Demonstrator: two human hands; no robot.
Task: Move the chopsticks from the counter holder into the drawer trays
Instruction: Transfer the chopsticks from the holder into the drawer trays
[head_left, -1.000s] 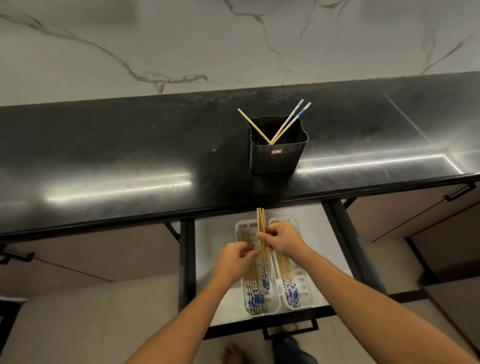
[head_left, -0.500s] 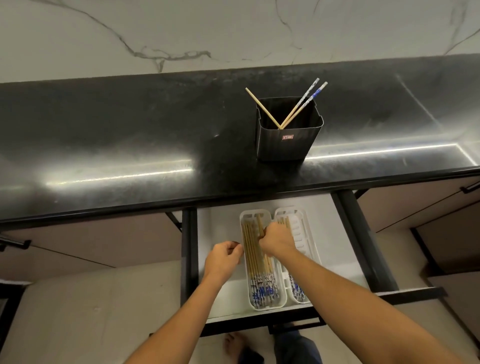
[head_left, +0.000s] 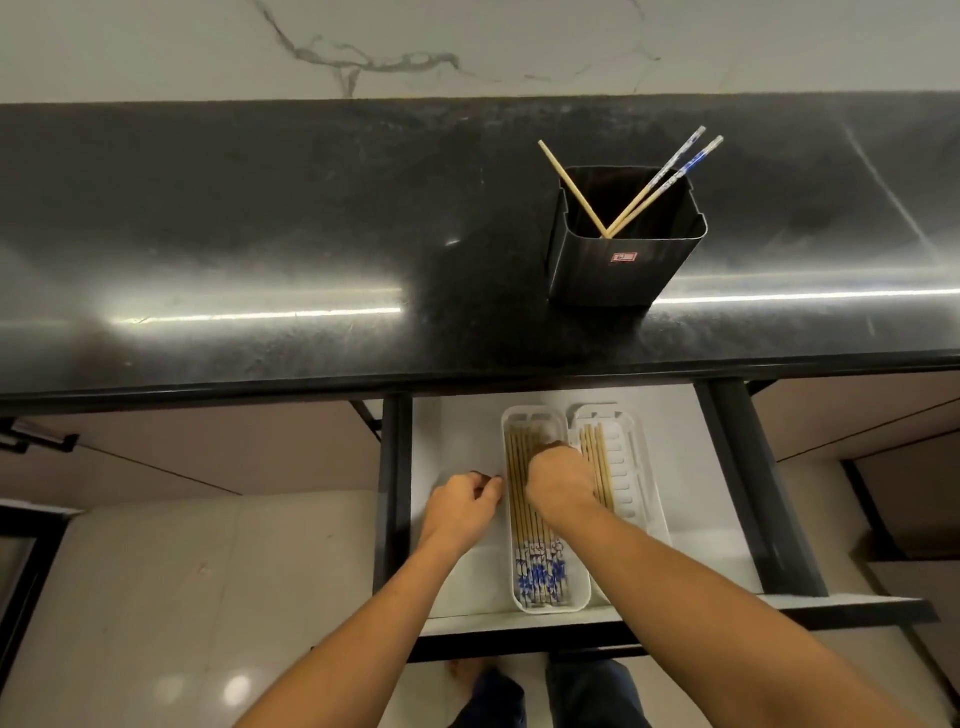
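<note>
A black square holder (head_left: 626, 265) stands on the black counter (head_left: 260, 234) with three chopsticks (head_left: 660, 182) leaning in it. Below, in the open drawer (head_left: 457, 431), two white trays lie side by side. The left tray (head_left: 519, 415) holds several wooden chopsticks (head_left: 519, 514) with blue-patterned ends. The right tray (head_left: 636, 483) holds a few more chopsticks (head_left: 597, 457). My right hand (head_left: 561, 480) is down in the left tray, fingers curled on the chopsticks there. My left hand (head_left: 462, 504) rests curled on the drawer floor just left of that tray, holding nothing I can see.
A marble wall (head_left: 467, 47) rises behind the counter. Black drawer rails (head_left: 748, 483) flank the drawer. Closed cabinet fronts (head_left: 857, 415) sit to either side. My feet (head_left: 493, 691) stand on pale floor below the drawer front.
My right hand has lowered the bundle of chopsticks from upright above the trays down flat into the left tray. My left hand let go and moved left onto the drawer floor.
</note>
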